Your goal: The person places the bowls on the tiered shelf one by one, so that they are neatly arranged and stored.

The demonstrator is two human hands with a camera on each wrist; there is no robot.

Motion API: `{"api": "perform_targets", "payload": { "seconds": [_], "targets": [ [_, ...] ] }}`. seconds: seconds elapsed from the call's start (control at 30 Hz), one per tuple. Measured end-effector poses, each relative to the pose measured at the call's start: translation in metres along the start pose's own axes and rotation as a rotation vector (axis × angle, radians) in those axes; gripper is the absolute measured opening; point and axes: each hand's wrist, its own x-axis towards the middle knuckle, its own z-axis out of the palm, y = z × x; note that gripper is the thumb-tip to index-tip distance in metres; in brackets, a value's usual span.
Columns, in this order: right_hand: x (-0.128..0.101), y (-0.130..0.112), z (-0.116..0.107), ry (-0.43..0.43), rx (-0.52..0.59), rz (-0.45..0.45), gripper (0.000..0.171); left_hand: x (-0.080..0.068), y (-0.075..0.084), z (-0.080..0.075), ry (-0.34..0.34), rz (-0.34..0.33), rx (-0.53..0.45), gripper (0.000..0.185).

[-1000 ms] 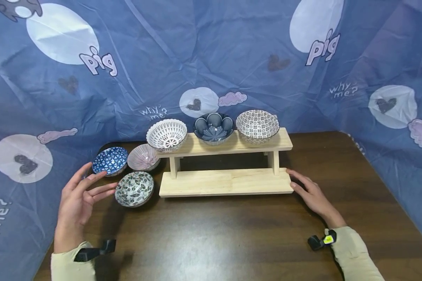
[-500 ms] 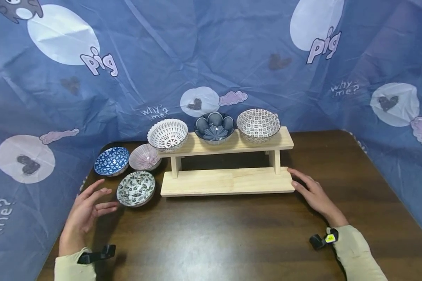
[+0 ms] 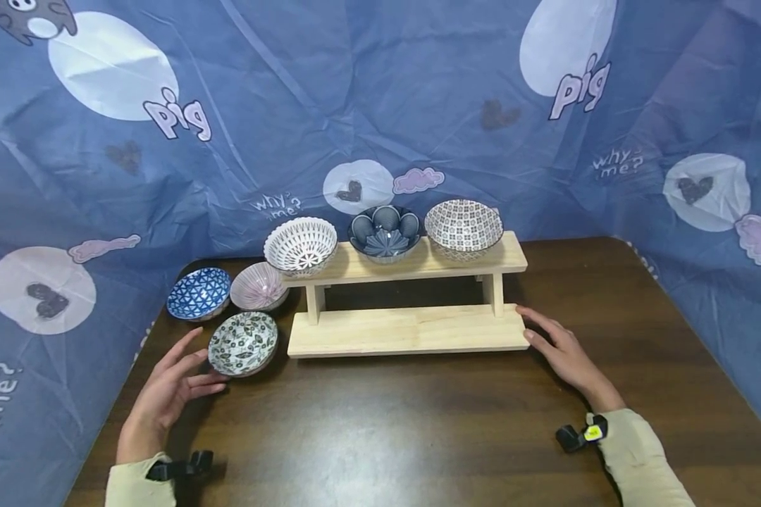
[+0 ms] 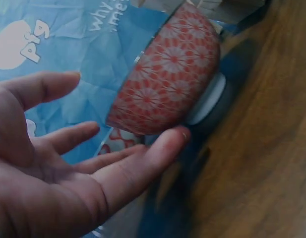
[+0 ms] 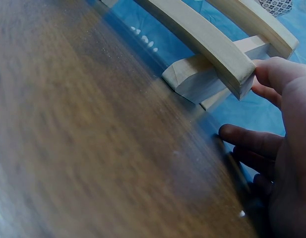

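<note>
My left hand [image 3: 171, 387] reaches beside the bowl with the green leaf pattern [image 3: 244, 343], its fingers spread and loosely extended at the bowl's left side. The left wrist view shows this bowl's outside [image 4: 167, 74], red with pale flowers, and one fingertip right at its lower side. Palm and fingers hold nothing. At the right end of the two-tier wooden stand [image 3: 412, 329], my right hand [image 3: 561, 355] touches the lower board with thumb and index finger. The right wrist view has the thumb against the board's end [image 5: 239, 79], the other fingers loose below it.
A blue triangle-patterned bowl [image 3: 199, 293] and a pink-striped bowl [image 3: 259, 286] stand behind the leaf-patterned one. On the upper board sit a white bowl [image 3: 301, 245], a dark blue bowl [image 3: 385, 234] and a grey-patterned bowl [image 3: 463, 227]. Blue printed cloth [image 3: 368, 91] backs the brown table [image 3: 380, 429].
My left hand has moved away from the blue bowl, down and to the right, to the near-left side of the leaf-patterned bowl. My right hand stays at the stand's end.
</note>
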Motion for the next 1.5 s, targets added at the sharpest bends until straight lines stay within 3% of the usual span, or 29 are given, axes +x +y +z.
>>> {"api": "perform_targets", "payload": {
  "seconds": [0.23, 0.43, 0.67, 1.33, 1.5],
  "targets": [
    [-0.003, 0.001, 0.002, -0.006, 0.007, 0.018, 0.05, 0.003, -0.015, -0.002, -0.137, 0.039, -0.096, 0.048],
    [-0.003, 0.001, 0.002, -0.011, 0.009, 0.02, 0.05, 0.006, -0.025, -0.001, -0.212, 0.05, -0.165, 0.054],
    [-0.001, 0.003, 0.002, 0.001, 0.0, 0.006, 0.049, 0.01, -0.032, 0.0, -0.315, 0.118, -0.302, 0.063],
    [0.001, 0.001, 0.001, -0.014, 0.001, 0.012, 0.051, 0.011, -0.037, 0.003, -0.187, 0.127, -0.319, 0.062],
    [0.001, 0.001, 0.001, -0.018, 0.002, 0.022, 0.052, 0.009, -0.037, 0.005, -0.198, 0.156, -0.354, 0.062]
  ]
}}
